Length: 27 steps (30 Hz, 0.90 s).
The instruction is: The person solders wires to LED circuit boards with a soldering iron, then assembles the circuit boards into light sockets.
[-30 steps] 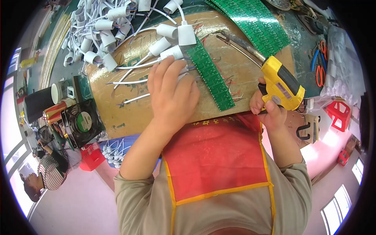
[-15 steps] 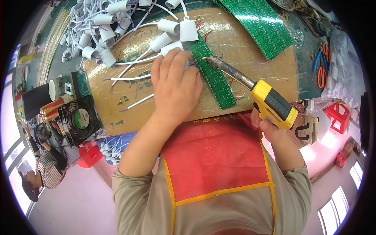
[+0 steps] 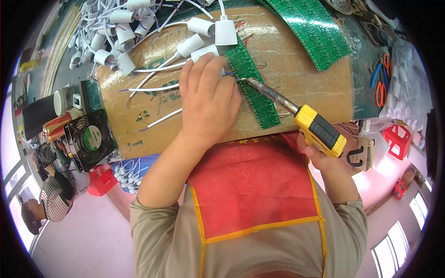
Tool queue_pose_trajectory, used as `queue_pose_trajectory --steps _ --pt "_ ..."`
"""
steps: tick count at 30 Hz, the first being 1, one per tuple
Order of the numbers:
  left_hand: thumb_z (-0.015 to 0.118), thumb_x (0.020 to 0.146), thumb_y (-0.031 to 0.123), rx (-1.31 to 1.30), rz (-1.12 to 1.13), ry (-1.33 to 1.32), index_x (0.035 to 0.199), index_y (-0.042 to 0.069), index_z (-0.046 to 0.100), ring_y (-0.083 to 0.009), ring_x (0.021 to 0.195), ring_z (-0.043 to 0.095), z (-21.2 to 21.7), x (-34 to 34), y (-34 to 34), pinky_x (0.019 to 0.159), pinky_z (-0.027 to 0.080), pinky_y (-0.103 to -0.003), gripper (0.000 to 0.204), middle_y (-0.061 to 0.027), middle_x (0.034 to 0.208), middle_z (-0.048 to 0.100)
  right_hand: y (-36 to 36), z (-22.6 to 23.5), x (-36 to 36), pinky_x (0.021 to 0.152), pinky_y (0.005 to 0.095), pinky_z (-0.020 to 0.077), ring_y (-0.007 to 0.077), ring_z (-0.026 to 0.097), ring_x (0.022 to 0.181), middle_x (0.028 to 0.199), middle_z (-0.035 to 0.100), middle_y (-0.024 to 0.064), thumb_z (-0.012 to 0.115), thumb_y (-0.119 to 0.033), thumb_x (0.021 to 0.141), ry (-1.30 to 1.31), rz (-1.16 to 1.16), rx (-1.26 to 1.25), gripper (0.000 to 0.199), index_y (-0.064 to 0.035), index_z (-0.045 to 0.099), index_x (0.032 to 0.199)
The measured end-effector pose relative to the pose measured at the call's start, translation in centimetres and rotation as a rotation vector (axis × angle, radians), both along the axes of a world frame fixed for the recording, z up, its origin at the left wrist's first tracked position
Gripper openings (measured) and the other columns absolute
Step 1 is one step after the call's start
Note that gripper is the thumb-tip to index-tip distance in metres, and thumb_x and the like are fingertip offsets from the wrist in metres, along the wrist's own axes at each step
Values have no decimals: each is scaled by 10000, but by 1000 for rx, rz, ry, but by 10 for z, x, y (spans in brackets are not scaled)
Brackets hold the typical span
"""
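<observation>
My left hand (image 3: 208,97) rests palm down with bent fingers around a white socket (image 3: 222,72), mostly covered by the fingers. Thin wires run from it to the left edge of a narrow green circuit board strip (image 3: 257,95). In my right hand (image 3: 315,152) is a yellow and black soldering gun (image 3: 320,130), gripped by its handle. Its metal tip meets the board's left edge, close to my left fingertips. More white sockets (image 3: 191,45) with cables lie just beyond my left hand, one of them upright at the strip's far end.
A brown work board (image 3: 315,102) covers the table. White sockets and cables (image 3: 121,34) pile up at the far left, green circuit panels (image 3: 308,28) at the far right. A black fan (image 3: 89,138) stands left, scissors (image 3: 381,85) lie right. Another person (image 3: 54,197) is at far left.
The soldering gun's tip has moved a little nearer to me along the board's left edge, close to the wires. My left hand keeps nearly the same place.
</observation>
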<state>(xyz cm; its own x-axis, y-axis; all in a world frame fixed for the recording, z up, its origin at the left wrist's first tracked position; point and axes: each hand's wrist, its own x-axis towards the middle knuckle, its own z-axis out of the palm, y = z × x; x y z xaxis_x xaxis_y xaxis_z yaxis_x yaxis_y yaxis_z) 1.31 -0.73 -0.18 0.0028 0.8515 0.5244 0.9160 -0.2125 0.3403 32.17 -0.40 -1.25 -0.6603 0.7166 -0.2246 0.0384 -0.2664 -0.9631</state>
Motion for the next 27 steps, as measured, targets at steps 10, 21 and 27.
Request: queue_pose_trajectory --steps 10,21,27 --pt "722 714 49 -4 3 12 857 65 659 -327 1193 555 -1 -1 -1 1032 396 -498 157 -105 1206 607 -4 -7 6 646 291 444 149 552 709 814 577 25 714 -221 872 -96 -14 107 406 -28 576 1200" --pt "726 716 60 2 12 20 863 67 666 -330 1196 550 -2 0 -1 1044 393 -504 160 -100 1209 607 -1 8 -3 569 289 393 120 491 642 746 537 -13 713 -279 888 18 -60 -49 257 -71 573 948" --pt "727 717 60 5 13 16 863 68 666 -330 1197 549 -2 0 -1 1050 388 -504 158 -96 1208 607 0 8 -2 564 284 383 120 489 633 723 527 -5 705 -274 895 -28 -51 1 239 -74 574 910"
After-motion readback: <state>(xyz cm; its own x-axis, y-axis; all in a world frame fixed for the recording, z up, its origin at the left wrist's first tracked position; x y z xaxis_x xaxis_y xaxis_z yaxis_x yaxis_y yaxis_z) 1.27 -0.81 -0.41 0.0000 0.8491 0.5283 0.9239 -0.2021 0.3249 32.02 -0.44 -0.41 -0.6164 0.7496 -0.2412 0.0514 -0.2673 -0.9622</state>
